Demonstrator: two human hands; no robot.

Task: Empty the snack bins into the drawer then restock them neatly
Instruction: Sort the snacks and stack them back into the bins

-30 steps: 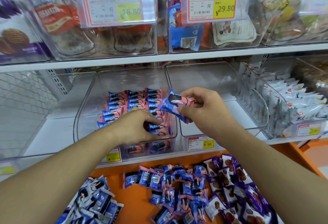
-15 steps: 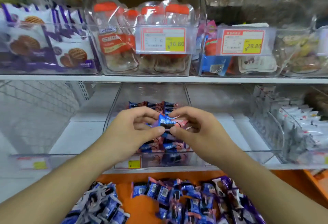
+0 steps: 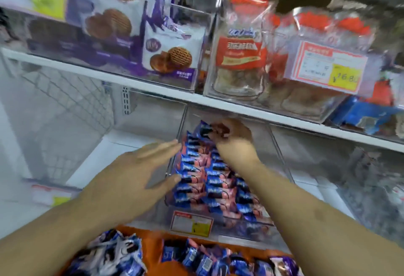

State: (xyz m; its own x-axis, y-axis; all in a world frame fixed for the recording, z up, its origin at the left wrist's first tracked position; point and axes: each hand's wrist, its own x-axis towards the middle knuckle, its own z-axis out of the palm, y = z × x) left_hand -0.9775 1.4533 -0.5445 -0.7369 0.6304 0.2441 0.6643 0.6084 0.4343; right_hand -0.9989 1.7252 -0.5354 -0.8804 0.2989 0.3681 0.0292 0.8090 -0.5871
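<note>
While the left hand (image 3: pixel 131 177) hovers with straight, spread fingers against the outer left wall of the clear plastic bin (image 3: pixel 218 235) on the lower shelf, the right hand (image 3: pixel 231 138) pinches a blue-and-pink wrapped snack packet (image 3: pixel 204 130) at the bin's back. Packed rows of matching packets (image 3: pixel 209 179) lie with long axes across the bin. Dropped skewed, this one could, I judge, break the tidy row.

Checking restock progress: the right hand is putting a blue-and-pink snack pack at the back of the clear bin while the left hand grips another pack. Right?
Not quite. In the head view the left hand is open and holds nothing; the right hand does place a snack pack at the back of the clear bin.
</note>
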